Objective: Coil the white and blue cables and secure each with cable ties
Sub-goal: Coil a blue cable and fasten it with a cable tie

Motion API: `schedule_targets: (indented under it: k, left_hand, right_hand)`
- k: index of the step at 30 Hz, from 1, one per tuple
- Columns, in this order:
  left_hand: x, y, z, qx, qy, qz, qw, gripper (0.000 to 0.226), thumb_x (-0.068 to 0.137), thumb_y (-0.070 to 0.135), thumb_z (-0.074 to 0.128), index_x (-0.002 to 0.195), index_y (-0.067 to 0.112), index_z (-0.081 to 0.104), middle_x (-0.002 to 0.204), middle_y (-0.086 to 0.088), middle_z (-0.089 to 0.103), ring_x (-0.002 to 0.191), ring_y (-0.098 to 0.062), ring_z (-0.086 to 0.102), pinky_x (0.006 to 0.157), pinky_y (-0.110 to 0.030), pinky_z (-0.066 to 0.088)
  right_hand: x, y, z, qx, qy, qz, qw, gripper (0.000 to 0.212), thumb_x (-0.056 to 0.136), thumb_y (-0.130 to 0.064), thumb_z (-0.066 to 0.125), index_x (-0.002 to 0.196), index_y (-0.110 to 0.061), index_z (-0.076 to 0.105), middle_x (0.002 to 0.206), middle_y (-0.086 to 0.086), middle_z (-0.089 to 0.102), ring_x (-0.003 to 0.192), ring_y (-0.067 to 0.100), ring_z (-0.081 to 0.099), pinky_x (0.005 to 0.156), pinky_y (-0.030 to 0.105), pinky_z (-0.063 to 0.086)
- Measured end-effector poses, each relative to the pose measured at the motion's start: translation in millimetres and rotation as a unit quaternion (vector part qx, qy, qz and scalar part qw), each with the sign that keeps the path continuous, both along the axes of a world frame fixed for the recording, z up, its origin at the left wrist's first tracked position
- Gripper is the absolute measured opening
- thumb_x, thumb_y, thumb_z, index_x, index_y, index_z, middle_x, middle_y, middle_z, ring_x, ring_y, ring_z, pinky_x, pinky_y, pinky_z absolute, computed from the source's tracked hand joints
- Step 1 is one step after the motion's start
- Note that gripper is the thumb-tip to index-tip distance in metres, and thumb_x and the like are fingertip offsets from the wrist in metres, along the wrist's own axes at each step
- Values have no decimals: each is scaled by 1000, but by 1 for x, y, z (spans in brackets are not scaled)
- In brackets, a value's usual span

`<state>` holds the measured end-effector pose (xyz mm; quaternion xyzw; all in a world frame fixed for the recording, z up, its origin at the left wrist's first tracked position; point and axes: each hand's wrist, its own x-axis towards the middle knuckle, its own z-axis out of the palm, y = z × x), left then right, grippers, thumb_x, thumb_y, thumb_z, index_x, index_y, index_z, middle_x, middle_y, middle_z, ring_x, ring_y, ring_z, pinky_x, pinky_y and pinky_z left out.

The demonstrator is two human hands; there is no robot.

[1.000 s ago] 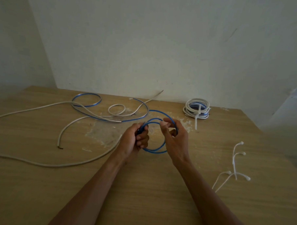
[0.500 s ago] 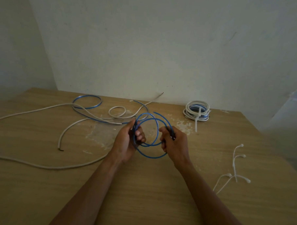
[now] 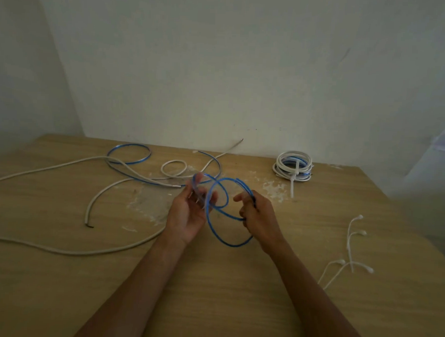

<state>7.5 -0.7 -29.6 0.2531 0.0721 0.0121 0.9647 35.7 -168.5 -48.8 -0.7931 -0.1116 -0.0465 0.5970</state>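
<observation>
left hand [image 3: 188, 215] lying loosely open, cradling loops | right hand [image 3: 259, 215] pinching the blue cable [image 3: 228, 245] — light, springy, likely trying to uncoil | coil hanging between both hands over the worktop [image 3: 210, 295] | best gripping where turns are crossing

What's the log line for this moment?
step: coiling blue cable | left hand: at loops, grip blurred | right hand: pinches cable | white cable: loose | tied coil: back right | spare ties: right
</observation>
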Motion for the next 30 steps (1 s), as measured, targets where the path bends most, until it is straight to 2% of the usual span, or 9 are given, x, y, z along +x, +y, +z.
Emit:
schedule_targets:
  k: [4, 8, 13, 18, 21, 24, 27, 28, 30]
  left_hand:
    - [2, 7, -1, -26, -22, -21, 999, 34, 109, 25, 32, 87, 15, 56, 52, 7, 38, 42, -7, 40, 52, -24, 50]
    - [1, 2, -2, 183, -36, -44, 981, 37, 109, 31, 31, 79, 16, 46, 55, 6, 29, 40, -6, 25, 40, -20, 26]
    - [0, -15, -9, 327, -69, -38, 942, 43, 110, 27, 29, 75, 11, 49, 53, -5, 46, 45, -14, 40, 49, -27, 32]
    - [-5, -12, -4, 298, -39, -117, 946, 43, 109, 32, 30, 75, 11, 49, 49, 5, 20, 40, -8, 18, 47, -25, 21]
    - [-2, -8, -4, 296, -26, -99, 950, 45, 109, 33, 30, 68, 17, 38, 50, 6, 20, 41, -8, 17, 49, -28, 16]
    - [5, 5, -5, 204, -7, -23, 979, 44, 109, 33, 29, 67, 20, 33, 47, 8, 19, 37, -7, 17, 45, -26, 14]
    - [11, 26, -4, 91, -12, 24, 996, 45, 108, 35, 30, 65, 22, 32, 42, 9, 20, 33, -7, 18, 40, -24, 19]
    - [12, 32, -3, 73, -16, 29, 997, 45, 108, 36, 30, 65, 22, 32, 42, 9, 20, 33, -6, 20, 41, -23, 20]
    - [12, 39, -3, 44, -25, 38, 998, 43, 107, 35, 30, 66, 23, 34, 43, 8, 24, 36, -7, 25, 45, -23, 26]
  right_hand:
    - [0, -4, -2, -34, -28, -27, 999, 32, 108, -30, 40, 95, -19, 68, 56, -7, 51, 46, 4, 45, 49, 27, 38]
    - [3, -10, -1, -54, -97, -72, 991, 28, 106, -27, 46, 112, -19, 73, 61, -8, 59, 54, 3, 56, 54, 16, 41]
    - [4, -13, -4, -141, -169, -83, 972, 26, 103, -25, 53, 121, -21, 70, 63, -18, 54, 60, -4, 57, 55, 10, 34]
    - [5, -13, -5, -164, -181, -52, 968, 24, 104, -25, 52, 117, -17, 70, 81, -2, 68, 72, 11, 62, 66, 30, 49]
    - [7, -14, -1, -105, -141, -57, 983, 21, 100, -30, 59, 120, -28, 64, 88, -8, 68, 74, 1, 59, 69, 19, 46]
    - [14, -18, 5, 42, -101, -87, 990, 16, 104, -26, 52, 104, -27, 67, 77, -5, 65, 61, 6, 58, 62, 32, 48]
    - [18, -26, 2, -29, -126, -116, 985, 28, 108, -28, 43, 106, -23, 70, 85, -6, 72, 69, 9, 67, 67, 32, 56]
    - [18, -29, 2, -51, -128, -131, 982, 29, 108, -30, 42, 106, -21, 70, 85, -5, 73, 65, 10, 67, 64, 30, 55]
    - [18, -31, 6, 56, -61, -134, 987, 29, 109, -28, 39, 105, -14, 64, 79, 4, 75, 49, 16, 63, 47, 25, 47]
